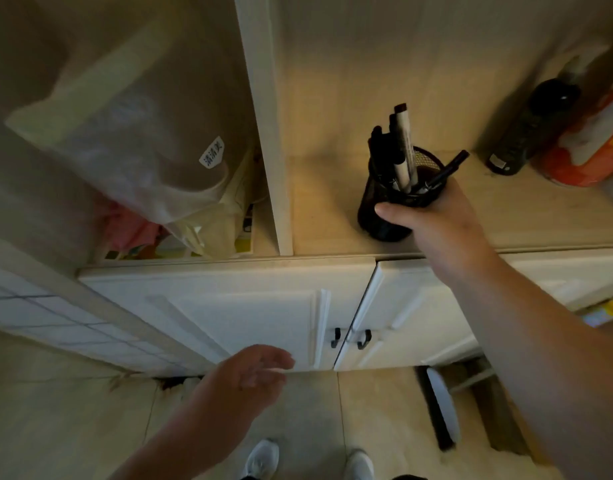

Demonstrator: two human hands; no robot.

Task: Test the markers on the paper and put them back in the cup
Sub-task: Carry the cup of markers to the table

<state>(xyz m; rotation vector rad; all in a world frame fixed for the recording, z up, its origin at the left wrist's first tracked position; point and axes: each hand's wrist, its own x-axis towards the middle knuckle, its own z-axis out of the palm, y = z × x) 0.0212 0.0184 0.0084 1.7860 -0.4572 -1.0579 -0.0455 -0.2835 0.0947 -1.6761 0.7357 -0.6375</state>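
Black mesh cup (384, 216) gripped by right hand (436, 216); left hand (253, 375) well apart.

Dim, warm-lit room: cream shelf (332, 220) over white cabinet doors (263, 313) with dark handles (335, 337), beige tiled floor (73, 427) below, plastic bag (135, 133) at left.

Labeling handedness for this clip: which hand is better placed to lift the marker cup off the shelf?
Right. The right hand already grips the black mesh cup of markers on the shelf; the left hand hangs open, low by the cabinet doors.
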